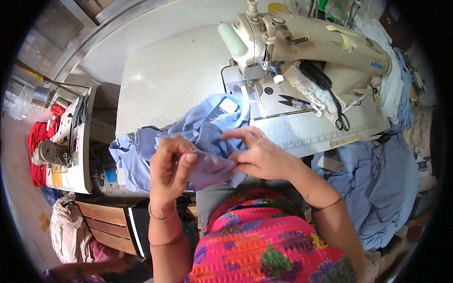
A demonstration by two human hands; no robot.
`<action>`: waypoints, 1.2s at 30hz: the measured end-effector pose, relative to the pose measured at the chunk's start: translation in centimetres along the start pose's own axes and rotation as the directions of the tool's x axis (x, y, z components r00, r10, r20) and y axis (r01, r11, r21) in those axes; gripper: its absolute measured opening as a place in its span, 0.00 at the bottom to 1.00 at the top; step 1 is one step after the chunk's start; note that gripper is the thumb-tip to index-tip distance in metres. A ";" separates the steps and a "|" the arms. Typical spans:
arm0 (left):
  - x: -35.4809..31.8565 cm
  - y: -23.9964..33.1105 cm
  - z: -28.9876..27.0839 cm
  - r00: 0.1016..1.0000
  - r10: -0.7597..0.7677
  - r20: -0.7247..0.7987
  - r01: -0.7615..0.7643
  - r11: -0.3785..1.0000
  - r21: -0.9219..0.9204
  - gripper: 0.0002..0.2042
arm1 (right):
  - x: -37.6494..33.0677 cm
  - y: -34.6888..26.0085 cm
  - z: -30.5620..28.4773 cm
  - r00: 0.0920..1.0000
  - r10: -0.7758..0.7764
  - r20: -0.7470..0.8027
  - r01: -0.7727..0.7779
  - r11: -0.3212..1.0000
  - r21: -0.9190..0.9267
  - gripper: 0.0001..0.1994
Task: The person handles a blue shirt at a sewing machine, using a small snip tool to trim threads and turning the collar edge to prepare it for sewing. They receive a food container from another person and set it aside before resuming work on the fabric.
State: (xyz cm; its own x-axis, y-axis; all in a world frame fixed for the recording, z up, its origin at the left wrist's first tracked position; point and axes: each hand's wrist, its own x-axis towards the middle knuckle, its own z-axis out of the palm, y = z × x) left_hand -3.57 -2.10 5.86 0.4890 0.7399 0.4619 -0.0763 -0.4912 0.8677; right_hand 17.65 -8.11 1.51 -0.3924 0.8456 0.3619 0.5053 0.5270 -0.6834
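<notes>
A light blue garment (141, 146) lies bunched over the front edge of the sewing table, with a dark label tag (222, 110) on its upper part. My left hand (171, 162) pinches one edge of the cloth between thumb and fingers. A short way to the right, my right hand (259, 153) grips the same cloth, thumb and fingertips closed on it. The fabric hangs slightly stretched between both hands, above my lap. Just beyond the garment stands a cream sewing machine (311, 42), its needle area (255, 89) close to the cloth.
Thread snips (297, 102) and black-handled scissors (340, 118) lie on the machine bed at right. More blue garments (373, 184) are heaped on the right. A second sewing machine (52, 153) stands at far left, near a wooden slatted piece (106, 226).
</notes>
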 end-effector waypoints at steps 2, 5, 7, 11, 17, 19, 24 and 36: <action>-0.5 0.8 -0.4 1.000 -0.013 -0.022 0.011 0.995 -0.101 0.05 | 0.7 -1.3 -1.2 0.980 -0.194 0.042 0.199 0.949 -0.245 0.07; -0.1 1.4 -1.6 0.976 0.012 0.216 -0.023 0.999 0.050 0.27 | 1.1 -2.2 -2.7 0.948 -0.317 0.013 0.315 0.934 -0.169 0.07; 0.5 2.0 -1.3 0.884 -0.100 0.457 -0.082 0.929 0.361 0.45 | 1.6 -3.5 -3.9 0.927 -0.372 -0.039 0.362 0.920 -0.152 0.08; -0.4 -1.9 -0.3 0.927 -0.162 0.338 -0.201 0.548 0.812 0.34 | 1.1 -4.9 -5.3 0.906 -0.357 -0.228 0.335 0.933 -0.133 0.09; 4.2 -1.4 -5.8 0.973 0.226 0.033 -0.144 0.498 0.855 0.20 | 0.1 -3.9 -4.5 0.979 0.153 -0.135 -0.131 0.979 0.157 0.06; 7.4 -0.2 -6.1 0.869 0.494 -0.026 -0.189 0.380 0.905 0.19 | 1.0 -2.8 -3.0 0.935 0.324 -0.145 -0.217 0.846 0.487 0.06; 10.0 -0.5 -5.1 0.932 0.332 0.146 -0.191 0.105 0.976 0.28 | 2.4 -1.7 -1.4 0.869 0.493 -0.037 -0.245 0.496 0.833 0.10; -1.2 -5.5 6.5 0.879 -0.411 0.241 0.465 0.851 -0.245 0.20 | 0.1 1.2 0.7 0.913 0.236 -0.332 -0.240 0.970 0.031 0.06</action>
State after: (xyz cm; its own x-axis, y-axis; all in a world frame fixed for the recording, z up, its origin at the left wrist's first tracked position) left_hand 1.94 -3.24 -0.68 0.6704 0.7420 0.0052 -0.0502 0.0384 0.9980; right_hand 17.65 -7.41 0.24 0.0162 0.9249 0.3798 0.5604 0.3062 -0.7696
